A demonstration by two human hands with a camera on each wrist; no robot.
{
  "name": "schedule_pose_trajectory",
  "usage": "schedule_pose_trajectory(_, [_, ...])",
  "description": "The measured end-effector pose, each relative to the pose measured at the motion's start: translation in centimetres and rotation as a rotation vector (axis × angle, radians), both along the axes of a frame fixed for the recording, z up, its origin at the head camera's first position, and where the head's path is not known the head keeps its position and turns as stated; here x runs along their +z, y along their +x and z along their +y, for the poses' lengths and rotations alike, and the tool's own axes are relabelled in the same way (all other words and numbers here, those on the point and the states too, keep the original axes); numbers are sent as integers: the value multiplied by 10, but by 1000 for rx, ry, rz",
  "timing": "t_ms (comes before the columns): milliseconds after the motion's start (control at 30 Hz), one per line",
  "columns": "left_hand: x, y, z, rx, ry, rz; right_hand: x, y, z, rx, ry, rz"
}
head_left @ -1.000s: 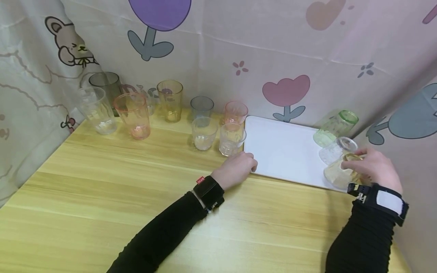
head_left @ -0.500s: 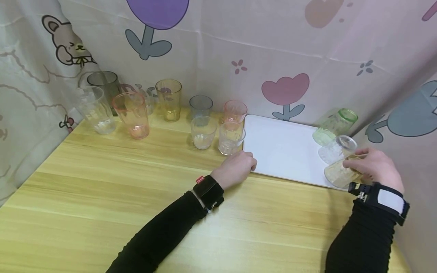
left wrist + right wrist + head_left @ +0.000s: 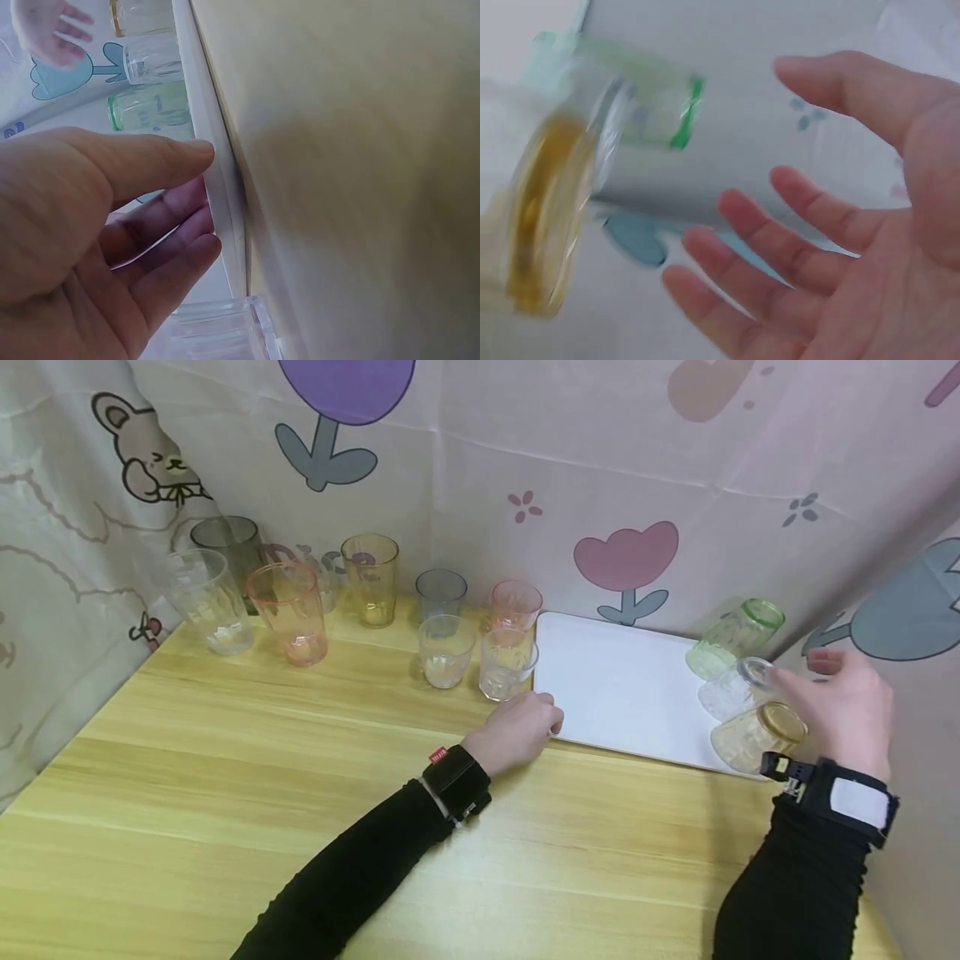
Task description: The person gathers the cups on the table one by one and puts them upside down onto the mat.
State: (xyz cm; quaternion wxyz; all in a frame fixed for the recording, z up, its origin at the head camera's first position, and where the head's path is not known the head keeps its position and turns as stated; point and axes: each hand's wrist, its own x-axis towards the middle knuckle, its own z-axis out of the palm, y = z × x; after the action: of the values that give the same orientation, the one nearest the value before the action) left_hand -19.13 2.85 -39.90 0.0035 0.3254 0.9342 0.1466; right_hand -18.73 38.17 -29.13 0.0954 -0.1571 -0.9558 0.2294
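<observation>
In the head view my left hand (image 3: pixel 517 733) is at the near left corner of a white tray (image 3: pixel 615 685). The left wrist view shows the thumb and fingers (image 3: pixel 191 259) bent against the tray's edge, gripping it. My right hand (image 3: pixel 843 710) is beside the tray's right end, holding nothing; its fingers (image 3: pixel 757 232) are spread and apart from the glasses in the right wrist view. A yellow glass (image 3: pixel 750 739), a clear glass (image 3: pixel 726 692) and a green glass (image 3: pixel 723 647) stand upside down in a row along the tray's right side.
Left of the tray are small glasses: clear (image 3: pixel 447 660), another clear (image 3: pixel 506 672), grey (image 3: pixel 442 589) and pink (image 3: pixel 517 602). Taller glasses stand further left: yellow (image 3: pixel 372 581), pink (image 3: pixel 292 618), clear (image 3: pixel 213 610) and dark grey (image 3: pixel 240 547). A printed curtain (image 3: pixel 480 468) hangs behind the wooden table (image 3: pixel 570 860).
My right hand has let go of the yellow glass, opened and moved up and slightly right. The yellow glass remains on the tray. My left hand stays at the tray's corner.
</observation>
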Motion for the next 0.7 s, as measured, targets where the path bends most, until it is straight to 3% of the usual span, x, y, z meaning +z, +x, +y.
schedule_pose_trajectory(200, [7, 0, -4, -9, 46, 20, 4, -5, -29, 84, -11, 171])
schedule_pose_trajectory(433, [32, 0, -16, 23, 212, 1, 2, -11, -72, 252, 2, 329])
schedule_pose_trajectory(700, [59, -4, -46, 69, 415, 61, -10, -17, -108, 463, 25, 359])
